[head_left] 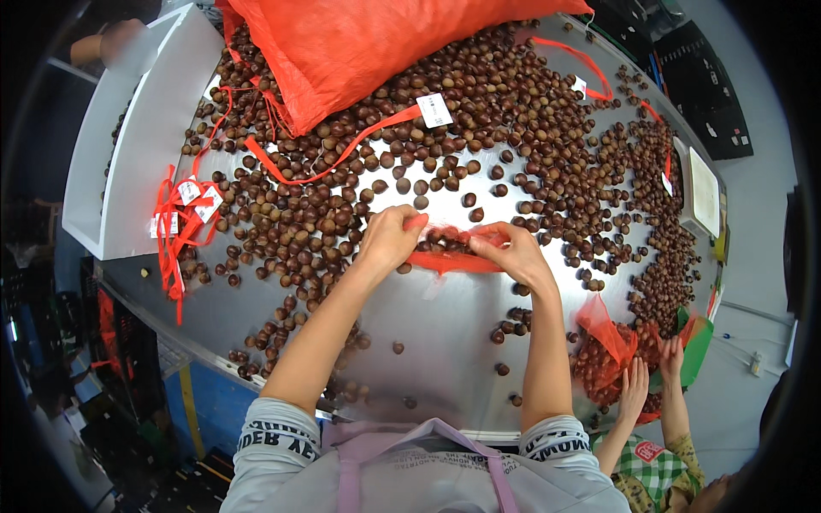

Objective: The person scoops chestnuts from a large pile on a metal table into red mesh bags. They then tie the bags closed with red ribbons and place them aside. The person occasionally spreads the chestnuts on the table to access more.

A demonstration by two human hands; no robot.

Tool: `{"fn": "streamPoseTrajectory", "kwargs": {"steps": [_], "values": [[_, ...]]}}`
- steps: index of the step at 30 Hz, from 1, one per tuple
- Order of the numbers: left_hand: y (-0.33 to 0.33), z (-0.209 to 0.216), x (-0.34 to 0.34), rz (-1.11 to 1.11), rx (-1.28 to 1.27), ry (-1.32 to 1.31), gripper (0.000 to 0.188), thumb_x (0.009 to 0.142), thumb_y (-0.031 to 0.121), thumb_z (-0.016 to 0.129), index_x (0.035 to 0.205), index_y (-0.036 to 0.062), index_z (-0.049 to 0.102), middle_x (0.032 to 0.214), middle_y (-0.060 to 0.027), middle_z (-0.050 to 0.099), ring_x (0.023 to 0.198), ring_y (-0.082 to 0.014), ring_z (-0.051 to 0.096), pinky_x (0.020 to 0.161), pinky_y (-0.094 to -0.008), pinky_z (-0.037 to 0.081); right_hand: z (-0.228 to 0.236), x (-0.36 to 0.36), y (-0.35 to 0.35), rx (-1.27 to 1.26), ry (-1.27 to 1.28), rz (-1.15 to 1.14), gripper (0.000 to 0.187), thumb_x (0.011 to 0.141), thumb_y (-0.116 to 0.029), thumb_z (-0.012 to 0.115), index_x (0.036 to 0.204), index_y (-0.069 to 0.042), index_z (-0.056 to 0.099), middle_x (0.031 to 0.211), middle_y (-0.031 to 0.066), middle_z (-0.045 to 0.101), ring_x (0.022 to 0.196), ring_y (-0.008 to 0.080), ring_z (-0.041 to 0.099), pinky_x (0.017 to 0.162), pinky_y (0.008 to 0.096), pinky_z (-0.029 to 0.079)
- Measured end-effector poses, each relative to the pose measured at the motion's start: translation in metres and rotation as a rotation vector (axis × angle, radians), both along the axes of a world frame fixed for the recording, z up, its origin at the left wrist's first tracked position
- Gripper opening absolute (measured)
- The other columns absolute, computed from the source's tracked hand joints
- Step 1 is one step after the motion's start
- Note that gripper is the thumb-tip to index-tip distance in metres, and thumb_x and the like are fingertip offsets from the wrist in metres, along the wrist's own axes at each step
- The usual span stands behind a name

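Both hands, left hand (389, 239) and right hand (511, 250), clamped on a small red mesh bag (451, 256) of brown chestnuts; a loose grip could spill them across the steel desk (445, 342).

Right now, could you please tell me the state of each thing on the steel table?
Small red mesh bag: flat, mouth held open.
Left hand: gripping its edge.
Right hand: gripping its other edge.
Big red sack: lying full.
Brown chestnuts: spread loose.
Co-worker's red mesh bag: partly filled.
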State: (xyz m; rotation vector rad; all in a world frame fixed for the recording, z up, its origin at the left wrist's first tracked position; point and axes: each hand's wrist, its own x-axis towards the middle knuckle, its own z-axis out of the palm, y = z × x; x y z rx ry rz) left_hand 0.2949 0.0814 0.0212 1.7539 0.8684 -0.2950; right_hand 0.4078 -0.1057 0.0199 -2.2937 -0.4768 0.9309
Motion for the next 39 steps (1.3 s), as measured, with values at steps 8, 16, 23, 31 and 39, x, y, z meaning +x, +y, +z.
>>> {"fn": "streamPoseTrajectory", "kwargs": {"steps": [8, 16, 23, 31, 39], "values": [[-0.005, -0.008, -0.01, -0.145, -0.166, 0.067, 0.036, 0.082, 0.038, 0.06, 0.087, 0.0019, 0.059, 0.056, -0.0027, 0.05, 0.051, -0.0121, 0.046, 0.05, -0.0272, 0.039, 0.003, -0.013, -0.032, 0.504, 0.377, -0.361, 0.012, 0.075, -0.001, 0.066, 0.084, -0.005, 0.059, 0.075, -0.0009, 0.057, 0.048, 0.0015, 0.04, 0.039, 0.0168, 0.028], [0.01, -0.013, -0.026, 0.356, -1.092, -0.294, 0.018, 0.086, 0.014, 0.055, 0.071, 0.0098, 0.046, 0.05, 0.0091, 0.027, 0.039, -0.0021, 0.019, 0.035, -0.0179, 0.013, -0.005, -0.04, -0.032, 0.474, 0.411, -0.239, 0.011, 0.083, -0.014, 0.062, 0.08, -0.004, 0.058, 0.069, -0.0028, 0.05, 0.047, 0.002, 0.036, 0.039, 0.0167, 0.026], [0.021, -0.062, -0.012, 0.97, -1.492, -0.202, 0.017, 0.091, 0.011, 0.042, 0.094, -0.0048, 0.047, 0.05, 0.0052, 0.027, 0.038, -0.0062, 0.023, 0.033, -0.0185, 0.023, -0.061, -0.017, -0.027, 0.949, 1.462, -1.189, 0.023, 0.091, -0.003, 0.037, 0.109, 0.01, 0.045, 0.062, -0.0022, 0.035, 0.043, 0.0043, 0.026, 0.032, 0.0185, 0.018], [0.062, -0.064, 0.079, 1.272, -1.227, -0.51, 0.009, 0.086, 0.002, 0.042, 0.084, -0.0032, 0.049, 0.063, -0.0023, 0.05, 0.043, -0.0064, 0.036, 0.039, -0.0166, 0.033, -0.076, 0.093, 0.051, 1.062, 1.075, -1.269, 0.017, 0.092, -0.006, 0.037, 0.094, 0.007, 0.047, 0.068, 0.0052, 0.05, 0.04, 0.0058, 0.023, 0.033, 0.0183, 0.017], [0.085, -0.08, 0.139, 1.313, -0.8, -0.66, 0.008, 0.083, 0.002, 0.044, 0.085, 0.0044, 0.052, 0.068, -0.0054, 0.056, 0.046, -0.0075, 0.043, 0.039, -0.0186, 0.033, -0.073, 0.15, 0.113, 0.804, 0.488, -1.043, 0.011, 0.091, -0.009, 0.041, 0.088, 0.001, 0.046, 0.071, 0.0132, 0.056, 0.038, 0.0081, 0.031, 0.031, 0.022, 0.023]]}}
